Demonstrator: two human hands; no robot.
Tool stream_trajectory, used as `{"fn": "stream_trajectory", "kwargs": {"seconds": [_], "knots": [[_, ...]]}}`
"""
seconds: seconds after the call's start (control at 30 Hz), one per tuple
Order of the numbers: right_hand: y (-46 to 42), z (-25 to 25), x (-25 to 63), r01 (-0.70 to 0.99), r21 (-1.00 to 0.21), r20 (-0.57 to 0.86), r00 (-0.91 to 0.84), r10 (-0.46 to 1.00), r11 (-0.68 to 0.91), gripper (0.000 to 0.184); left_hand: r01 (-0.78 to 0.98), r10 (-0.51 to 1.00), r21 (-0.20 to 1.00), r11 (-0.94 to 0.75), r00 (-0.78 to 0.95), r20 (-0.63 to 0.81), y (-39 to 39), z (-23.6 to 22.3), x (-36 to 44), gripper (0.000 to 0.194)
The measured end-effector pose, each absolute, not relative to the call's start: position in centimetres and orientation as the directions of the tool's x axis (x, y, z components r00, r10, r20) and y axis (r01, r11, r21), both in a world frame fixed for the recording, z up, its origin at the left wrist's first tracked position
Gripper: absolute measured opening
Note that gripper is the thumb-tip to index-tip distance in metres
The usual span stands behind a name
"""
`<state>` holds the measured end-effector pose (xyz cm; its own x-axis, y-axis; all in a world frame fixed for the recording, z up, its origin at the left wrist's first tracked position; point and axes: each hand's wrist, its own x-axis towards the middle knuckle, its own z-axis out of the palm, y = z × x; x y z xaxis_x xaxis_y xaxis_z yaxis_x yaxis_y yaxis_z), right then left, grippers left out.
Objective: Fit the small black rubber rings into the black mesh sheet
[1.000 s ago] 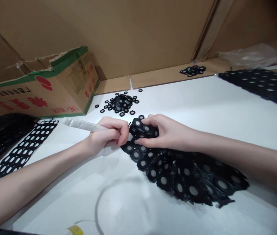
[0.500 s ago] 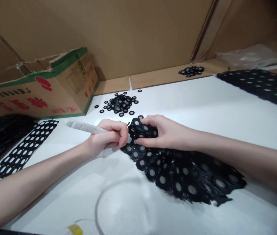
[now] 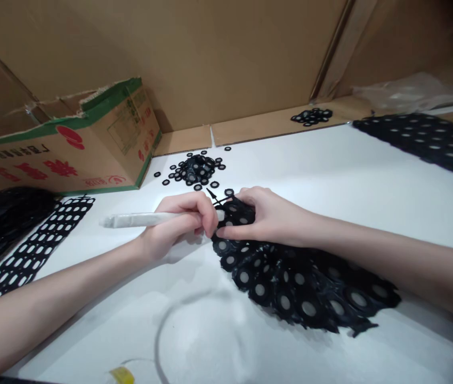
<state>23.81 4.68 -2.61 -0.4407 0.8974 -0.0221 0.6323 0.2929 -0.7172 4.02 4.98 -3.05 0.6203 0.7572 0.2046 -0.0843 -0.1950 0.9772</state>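
Observation:
My left hand (image 3: 180, 221) is closed around a white pen-shaped tool (image 3: 138, 219), whose blunt end points left; its tip is mostly hidden by the fingers and the black material. Fingers and thumb of my right hand (image 3: 266, 216) grip a bunched black sheet (image 3: 290, 288) with rows of round pale-centred spots. The sheet fans out under my right forearm. At its gripped end, a thin black strip (image 3: 215, 196) sticks out near my left fingertips. One small black ring (image 3: 229, 192) lies just beyond my hands.
Beyond my hands lies a pile of black rings (image 3: 194, 169). A cardboard box (image 3: 110, 144) stands at the left, near a perforated black sheet (image 3: 42, 240). Another spotted sheet (image 3: 430, 141) and a smaller ring pile (image 3: 310, 116) lie at the back right. A yellow tag (image 3: 122, 375) is in front.
My left hand has shifted slightly right, and the white tool lies flatter. A thin black strip now stands out from the sheet's edge. My right hand has barely moved.

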Motion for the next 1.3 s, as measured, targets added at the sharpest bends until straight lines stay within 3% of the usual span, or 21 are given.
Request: {"fn": "stream_trajectory", "kwargs": {"seconds": [0.77,1.3], "knots": [[4.4,-2.3,23.6,0.649,-0.717,-0.054,-0.417,0.907,0.256,0.045,0.012,0.76,0.993,-0.116,0.645,0.081,5.7,-2.6,3.6,0.013],[4.4,-2.1,23.6,0.632,-0.728,-0.07,-0.456,0.887,0.267,0.033,0.151,0.695,0.986,-0.066,0.716,-0.063,6.2,-2.2,3.4,0.014]]}}
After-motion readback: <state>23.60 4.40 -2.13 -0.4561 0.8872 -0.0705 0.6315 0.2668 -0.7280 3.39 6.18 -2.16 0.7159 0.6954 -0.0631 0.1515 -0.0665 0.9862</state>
